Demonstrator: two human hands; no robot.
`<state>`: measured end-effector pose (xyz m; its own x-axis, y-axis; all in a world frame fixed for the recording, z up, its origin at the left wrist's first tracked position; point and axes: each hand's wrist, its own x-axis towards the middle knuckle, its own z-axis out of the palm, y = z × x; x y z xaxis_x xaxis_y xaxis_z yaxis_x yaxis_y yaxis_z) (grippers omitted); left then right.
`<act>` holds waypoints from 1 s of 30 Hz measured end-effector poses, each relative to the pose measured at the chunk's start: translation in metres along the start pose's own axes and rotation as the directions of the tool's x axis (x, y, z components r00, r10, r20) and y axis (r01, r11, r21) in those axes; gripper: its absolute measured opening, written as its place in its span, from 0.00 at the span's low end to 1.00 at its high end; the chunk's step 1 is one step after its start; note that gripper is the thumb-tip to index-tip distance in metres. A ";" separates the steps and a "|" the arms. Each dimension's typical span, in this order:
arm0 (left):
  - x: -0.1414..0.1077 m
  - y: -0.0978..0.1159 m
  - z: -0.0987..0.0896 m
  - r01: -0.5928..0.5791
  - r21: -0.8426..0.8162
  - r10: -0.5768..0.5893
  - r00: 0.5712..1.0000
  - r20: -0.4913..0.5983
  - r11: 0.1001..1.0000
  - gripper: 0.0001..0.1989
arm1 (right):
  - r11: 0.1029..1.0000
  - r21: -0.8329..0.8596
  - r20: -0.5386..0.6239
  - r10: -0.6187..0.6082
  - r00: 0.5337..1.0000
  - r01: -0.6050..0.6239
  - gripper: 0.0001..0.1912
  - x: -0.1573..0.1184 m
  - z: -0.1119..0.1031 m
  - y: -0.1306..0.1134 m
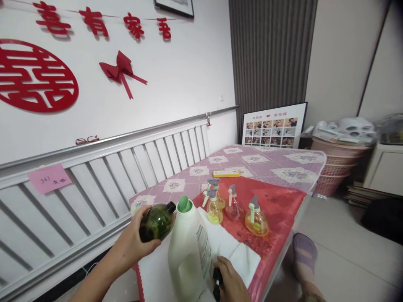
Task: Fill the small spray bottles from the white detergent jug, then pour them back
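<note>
My left hand (pixel 143 241) is wrapped round a dark green bottle (pixel 156 222), tilted so that its open neck lies beside the mouth of a large pale jug (pixel 188 256). The jug stands upright, with a green spout (pixel 184 204) in its opening. To the right of the jug, my right hand (pixel 231 280) holds a black pump top (pixel 217 277), its fingers closed round it. Beyond the jug are several small spray bottles, among them a yellow one (pixel 214 212), a pink one (pixel 234 207) and an amber one (pixel 257 223). A white cloth (pixel 245 256) lies under the jug.
A yellow case (pixel 226 173) lies on the table (pixel 252 159), behind a red cloth (pixel 277 205). A radiator (pixel 126 172) runs along the left wall. Stacked pink baskets (pixel 333 172) stand at the right, and a foot in a purple slipper (pixel 304 251) is beside the table.
</note>
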<state>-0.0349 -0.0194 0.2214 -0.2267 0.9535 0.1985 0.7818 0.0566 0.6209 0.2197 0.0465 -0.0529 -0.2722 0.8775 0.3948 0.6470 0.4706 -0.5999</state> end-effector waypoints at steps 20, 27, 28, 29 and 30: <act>0.012 0.009 -0.014 -0.166 0.228 0.154 0.986 0.072 0.959 0.37 | 0.999 0.048 0.019 0.001 1.000 -0.001 0.32 -0.001 0.001 0.001; 0.014 0.017 -0.020 -0.162 0.282 0.137 0.985 0.106 0.946 0.38 | 0.999 0.051 0.015 -0.012 1.000 0.011 0.32 0.001 -0.006 -0.005; 0.014 0.018 -0.021 -0.157 0.283 0.134 0.986 0.099 0.946 0.39 | 0.999 0.051 0.014 -0.009 1.000 0.009 0.32 0.001 -0.006 -0.005; 0.014 0.020 -0.021 -0.147 0.286 0.126 0.988 0.089 0.947 0.39 | 0.999 0.053 0.014 -0.006 1.000 0.005 0.32 0.001 -0.006 -0.005; 0.014 0.022 -0.021 -0.131 0.290 0.112 0.990 0.081 0.948 0.40 | 0.998 0.057 0.016 -0.002 1.000 0.001 0.32 0.001 -0.006 -0.006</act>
<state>-0.0337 -0.0107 0.2537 -0.0902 0.9746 0.2050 0.9392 0.0148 0.3432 0.2201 0.0444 -0.0448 -0.2844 0.8781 0.3849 0.6054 0.4758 -0.6381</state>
